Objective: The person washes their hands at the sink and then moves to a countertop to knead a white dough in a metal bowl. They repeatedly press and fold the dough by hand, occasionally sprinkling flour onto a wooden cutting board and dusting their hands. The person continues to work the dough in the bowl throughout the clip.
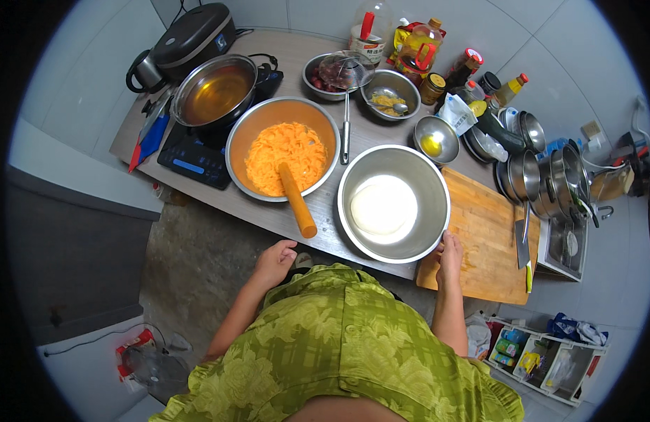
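Observation:
My right hand [449, 256] grips the rim of a large steel basin [436, 232], its fingers at the lower right edge. A pale ball of dough [378, 209] lies at the bottom of that basin, under bright glare. To its left stands a steel bowl [317, 118] of orange shredded or mashed food [272, 153]; a wooden rolling pin [297, 203] leans out over its near rim. My left hand [277, 259] hangs before the counter's front edge, its fingers loosely curled, and nothing shows in it.
A pan of oil [217, 89] stands by a black induction cooktop [196, 158] at left. A bamboo cutting board [483, 227] with a knife [522, 245] lies at right. Behind are small steel bowls [436, 140], a wire skimmer [346, 132] and bottles [420, 47]. Stacked pans [524, 174] stand near the sink [567, 248].

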Tool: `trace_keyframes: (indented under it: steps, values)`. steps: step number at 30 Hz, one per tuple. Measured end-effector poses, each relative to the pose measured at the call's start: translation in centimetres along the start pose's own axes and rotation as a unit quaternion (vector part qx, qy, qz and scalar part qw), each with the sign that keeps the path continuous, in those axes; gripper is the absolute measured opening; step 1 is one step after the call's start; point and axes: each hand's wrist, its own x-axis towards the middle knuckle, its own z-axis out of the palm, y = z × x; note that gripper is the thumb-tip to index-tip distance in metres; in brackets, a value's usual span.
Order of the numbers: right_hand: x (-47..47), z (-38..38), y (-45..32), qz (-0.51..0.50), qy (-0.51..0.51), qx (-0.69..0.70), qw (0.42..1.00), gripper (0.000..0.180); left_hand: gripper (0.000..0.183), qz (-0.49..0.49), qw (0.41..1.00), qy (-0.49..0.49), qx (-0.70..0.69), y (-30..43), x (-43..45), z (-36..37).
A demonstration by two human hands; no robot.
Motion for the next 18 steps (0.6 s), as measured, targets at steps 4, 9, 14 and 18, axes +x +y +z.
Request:
trace_keyframes:
  steps: [4, 9, 14, 18]
  values:
    - [0.9, -0.2, 1.1, -0.052, 0.071, 0.054, 0.995, 0.019, 0.028, 0.001, 1.0, 0.01, -0.024, -1.0, 0.0, 0.1]
    - [-0.9, 1.0, -1.1, -0.305, 0.158, -0.089, 0.935, 0.012, 0.028, 0.007, 1.0, 0.009, -0.017, -1.1, 0.0, -0.2]
    - [-4.1, 3.2, -4.6, -0.405, 0.1, -0.154, 0.896, 0.013, 0.029, 0.013, 1.0, -0.006, -0.021, -1.1, 0.5, 0.3]
    - [-5.1, 4.2, -5.6, -0.458, 0.037, -0.206, 0.864, 0.02, 0.031, -0.016, 0.999, -0.039, 0.004, 0.6, 0.5, -0.1]
